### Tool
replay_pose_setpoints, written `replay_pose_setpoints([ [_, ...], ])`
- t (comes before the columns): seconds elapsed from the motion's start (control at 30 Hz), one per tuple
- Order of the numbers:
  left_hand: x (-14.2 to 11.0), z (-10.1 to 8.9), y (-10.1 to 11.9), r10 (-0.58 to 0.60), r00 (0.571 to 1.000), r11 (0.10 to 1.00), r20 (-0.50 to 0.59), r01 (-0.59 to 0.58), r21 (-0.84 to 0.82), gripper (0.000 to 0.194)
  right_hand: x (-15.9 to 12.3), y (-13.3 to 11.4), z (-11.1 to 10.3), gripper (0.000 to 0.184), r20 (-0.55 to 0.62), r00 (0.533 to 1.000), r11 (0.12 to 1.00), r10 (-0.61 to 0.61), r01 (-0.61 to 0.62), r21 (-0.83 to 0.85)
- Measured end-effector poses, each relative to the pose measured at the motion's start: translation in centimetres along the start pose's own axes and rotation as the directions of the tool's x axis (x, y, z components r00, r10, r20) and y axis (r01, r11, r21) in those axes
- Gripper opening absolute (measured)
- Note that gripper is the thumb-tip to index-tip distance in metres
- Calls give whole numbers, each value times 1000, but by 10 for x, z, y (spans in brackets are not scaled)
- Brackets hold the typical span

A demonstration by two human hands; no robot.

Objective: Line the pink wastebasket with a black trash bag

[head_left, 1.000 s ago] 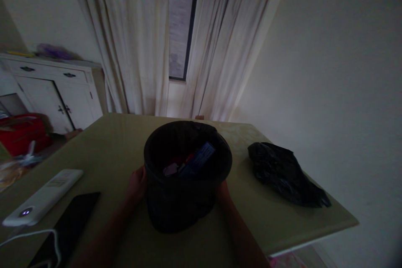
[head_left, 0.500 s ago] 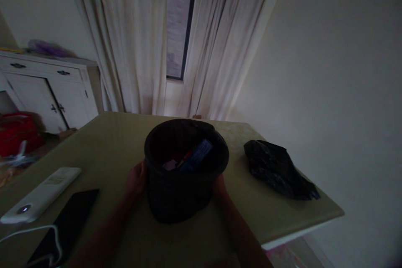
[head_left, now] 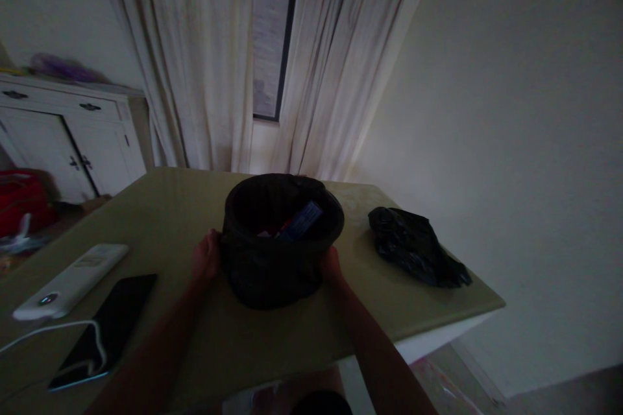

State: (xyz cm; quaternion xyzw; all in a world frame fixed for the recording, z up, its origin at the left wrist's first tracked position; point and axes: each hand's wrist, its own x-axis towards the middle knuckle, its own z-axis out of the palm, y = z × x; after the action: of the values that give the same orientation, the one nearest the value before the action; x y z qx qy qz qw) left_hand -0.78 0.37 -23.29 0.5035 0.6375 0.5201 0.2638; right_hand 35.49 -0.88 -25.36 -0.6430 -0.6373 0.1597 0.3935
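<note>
A round black bin (head_left: 272, 275) with soft-looking, creased sides stands on the table, its wide mouth tilted toward me. Inside it lie a blue box (head_left: 302, 220) and some small reddish and pale items that are too dark to name. My left hand (head_left: 207, 256) grips the bin's left side below the rim, fingers curled. On the opposite side my right hand (head_left: 331, 266) holds it, its fingers partly hidden behind the bin. A crumpled black plastic bag (head_left: 416, 246) lies to the right of the bin.
On the table (head_left: 180, 207) at left lie a white power bank (head_left: 73, 279), a dark phone (head_left: 107, 331) and a white cable (head_left: 58, 325). The table's right edge runs near the wall. Beyond are curtains (head_left: 204, 65), a white cabinet (head_left: 102, 136) and a red bag (head_left: 22, 201).
My view has shifted, showing more of the table's near edge and my lap. Both hands keep holding the bin, whose contents show less from this angle.
</note>
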Motion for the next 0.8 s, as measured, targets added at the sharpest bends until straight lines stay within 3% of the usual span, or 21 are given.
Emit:
replay_pose_setpoints([
  [0.13, 0, -3, -2, 20, 992, 996, -121, -9, 88, 52, 2, 5, 3, 24, -8, 1000, 1000, 30, -30, -10],
  [0.2, 0, -4, -2, 6, 991, 991, -130, 11, 135, 49, 3, 7, 4, 26, -17, 999, 999, 35, -35, -5],
  [0.4, -4, -2, 0, -5, 997, 968, -73, 23, 250, 37, 2, 9, 5, 31, -14, 1000, 1000, 6, -5, 29],
  [0.6, -8, -1, 6, 60, 995, 930, 80, -84, 358, 23, 4, 8, 6, 32, 0, 1000, 999, -11, 11, 36],
  [0.8, -2, -4, 4, 53, 996, 941, 78, -76, 331, 14, 5, 9, 8, 29, -1, 1000, 1000, -3, 3, 22],
])
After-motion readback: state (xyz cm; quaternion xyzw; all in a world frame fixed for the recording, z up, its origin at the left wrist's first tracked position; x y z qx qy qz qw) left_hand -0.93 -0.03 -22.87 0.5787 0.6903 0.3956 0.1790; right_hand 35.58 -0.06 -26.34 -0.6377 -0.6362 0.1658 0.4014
